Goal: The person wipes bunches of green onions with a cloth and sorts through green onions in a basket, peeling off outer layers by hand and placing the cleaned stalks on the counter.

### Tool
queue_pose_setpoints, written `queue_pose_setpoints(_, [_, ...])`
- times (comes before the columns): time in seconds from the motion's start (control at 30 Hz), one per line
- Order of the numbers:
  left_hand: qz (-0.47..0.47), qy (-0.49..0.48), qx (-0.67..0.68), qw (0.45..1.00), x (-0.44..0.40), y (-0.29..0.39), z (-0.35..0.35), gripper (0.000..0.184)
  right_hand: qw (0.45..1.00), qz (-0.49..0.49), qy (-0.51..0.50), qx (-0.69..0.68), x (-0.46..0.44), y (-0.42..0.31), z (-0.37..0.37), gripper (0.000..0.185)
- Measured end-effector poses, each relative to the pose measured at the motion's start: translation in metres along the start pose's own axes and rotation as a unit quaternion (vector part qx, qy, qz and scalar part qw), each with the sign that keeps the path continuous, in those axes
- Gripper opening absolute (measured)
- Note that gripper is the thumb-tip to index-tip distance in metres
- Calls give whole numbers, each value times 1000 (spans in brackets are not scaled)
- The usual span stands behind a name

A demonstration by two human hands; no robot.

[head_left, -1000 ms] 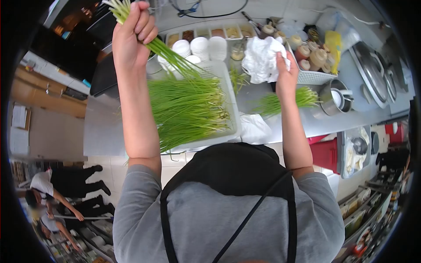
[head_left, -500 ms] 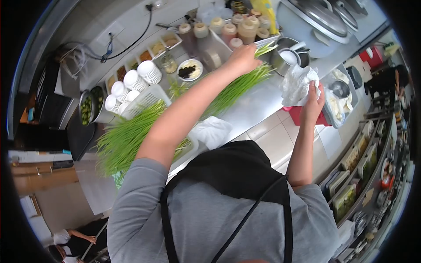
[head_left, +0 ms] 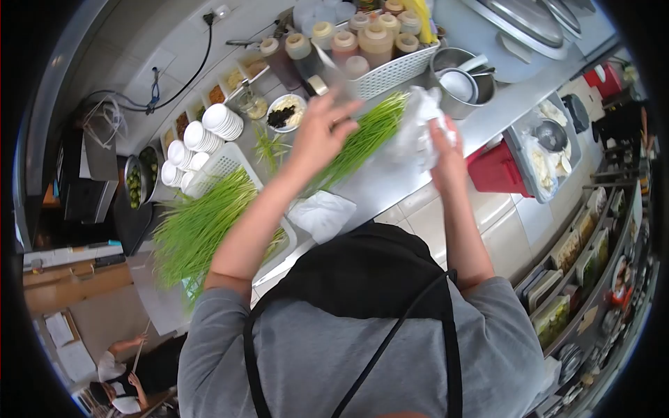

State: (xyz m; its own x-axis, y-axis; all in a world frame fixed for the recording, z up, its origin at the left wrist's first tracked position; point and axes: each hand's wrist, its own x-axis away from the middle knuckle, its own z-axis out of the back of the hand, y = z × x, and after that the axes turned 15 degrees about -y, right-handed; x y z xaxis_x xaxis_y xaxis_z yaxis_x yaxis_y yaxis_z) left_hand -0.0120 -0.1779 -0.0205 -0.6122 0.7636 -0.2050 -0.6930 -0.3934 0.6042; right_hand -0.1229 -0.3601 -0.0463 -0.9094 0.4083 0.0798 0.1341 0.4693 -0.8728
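Observation:
My left hand [head_left: 322,132] is over the counter, fingers apart and slightly blurred, with nothing visible in it. Just beyond it is a blurred, pale, flat shape that I cannot make out. A bunch of thin green stalks [head_left: 366,143] lies on the metal counter between my hands, pale ends toward the pots. My right hand [head_left: 447,150] grips a crumpled white cloth [head_left: 417,132] beside that bunch. More stalks [head_left: 202,226] fill a white plastic tray [head_left: 289,240] at left. Another white cloth [head_left: 322,214] rests at the counter's near edge.
A white basket [head_left: 394,75] holds several sauce bottles. Metal pots [head_left: 453,104] stand right of it. A bowl [head_left: 286,113] and stacked white cups [head_left: 202,137] are at the back left. A red bin [head_left: 498,171] is at right. Another person [head_left: 132,373] stands lower left.
My left hand has let go of the stalks and drawn back left with its fingers apart. The right hand has carried its cloth left, over the counter beside the bunch.

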Motion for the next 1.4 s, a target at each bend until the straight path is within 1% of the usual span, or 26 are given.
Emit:
queue_pose_setpoints(0.03, [-10, -11, 6, 1000, 11, 14, -5, 35, 997, -41, -26, -66, 1, 18, -12, 28])
queue_pose_setpoints(0.07, [-13, 9, 17, 1000, 22, 22, -12, 31, 993, 3, -119, 14, -1, 40, -20, 28])
queue_pose_setpoints(0.1, [-32, 38, -1, 999, 31, 19, -18, 30, 971, 47, -215, 91, -2, 59, -31, 28])
queue_pose_setpoints(0.2, [17, 115, -37, 993, 57, 7, -27, 28, 952, 26, -288, 100, 12, 62, -80, 27])
queue_pose_setpoints(0.3, [82, 132, -11, 988, 85, 10, -10, 29, 942, -16, -322, 95, 12, 82, -92, 23])
queue_pose_setpoints(0.37, [169, -10, 176, 970, 105, 9, 9, 33, 931, -13, -348, 112, 12, 85, -102, 21])
queue_pose_setpoints(0.43, [165, 23, 170, 971, 135, -6, 22, 37, 919, 75, -337, 191, 1, 97, -105, 18])
queue_pose_setpoints(0.5, [178, 76, 12, 981, 168, -23, 47, 36, 918, 46, -346, 191, -12, 91, -110, 16])
queue_pose_setpoints(0.53, [246, 105, 65, 961, 186, -27, 59, 32, 916, 24, -343, 207, -13, 84, -119, 15])
queue_pose_setpoints(0.57, [313, 131, 121, 933, 204, -31, 69, 29, 898, 43, -346, 269, -13, 82, -123, 15])
queue_pose_setpoints(0.63, [390, 132, 62, 909, 240, -43, 80, 22, 858, 80, -375, 341, -12, 98, -126, 17])
queue_pose_setpoints(0.67, [392, 133, 65, 908, 250, -42, 80, 22, 820, 119, -400, 393, -11, 110, -128, 19])
queue_pose_setpoints(0.7, [433, 75, 62, 896, 259, -38, 81, 20, 777, 159, -422, 440, -9, 121, -129, 21])
queue_pose_setpoints(0.73, [472, 17, 59, 880, 267, -34, 81, 18, 732, 128, -452, 494, -4, 127, -131, 30])
queue_pose_setpoints(0.77, [473, 18, 60, 879, 274, -34, 77, 18, 730, 129, -454, 494, 1, 135, -130, 30])
queue_pose_setpoints(0.83, [475, -109, -36, 872, 289, -42, 57, 18, 574, 91, -542, 607, 9, 144, -127, 37])
queue_pose_setpoints(0.87, [455, -107, -79, 881, 298, -47, 45, 18, 536, 69, -562, 626, 12, 143, -128, 41])
queue_pose_setpoints(0.9, [454, -106, -79, 881, 302, -48, 38, 18, 536, 69, -561, 627, 14, 140, -131, 41])
queue_pose_setpoints(0.97, [435, -129, -291, 842, 307, -50, 27, 21, 556, 87, -563, 605, 17, 135, -139, 41])
queue_pose_setpoints(1.0, [435, -128, -291, 843, 307, -54, 21, 21, 555, 88, -563, 606, 19, 130, -144, 41])
queue_pose_setpoints(1.07, [453, -175, -337, 806, 306, -63, 16, 24, 580, 86, -571, 574, 23, 119, -157, 40])
queue_pose_setpoints(1.2, [499, -203, -309, 784, 297, -57, 46, 25, 612, 136, -555, 547, 32, 108, -174, 37])
queue_pose_setpoints(1.27, [490, -103, -253, 828, 294, -38, 77, 25, 629, 160, -543, 532, 35, 104, -180, 35])
queue_pose_setpoints(1.3, [491, -103, -253, 827, 296, -35, 89, 25, 629, 159, -544, 532, 38, 102, -182, 35])
queue_pose_setpoints(1.37, [467, -63, -112, 875, 300, -38, 111, 25, 629, 134, -553, 530, 39, 99, -186, 35])
queue_pose_setpoints(1.4, [465, -55, -124, 875, 303, -43, 116, 24, 628, 135, -552, 531, 40, 100, -187, 35])
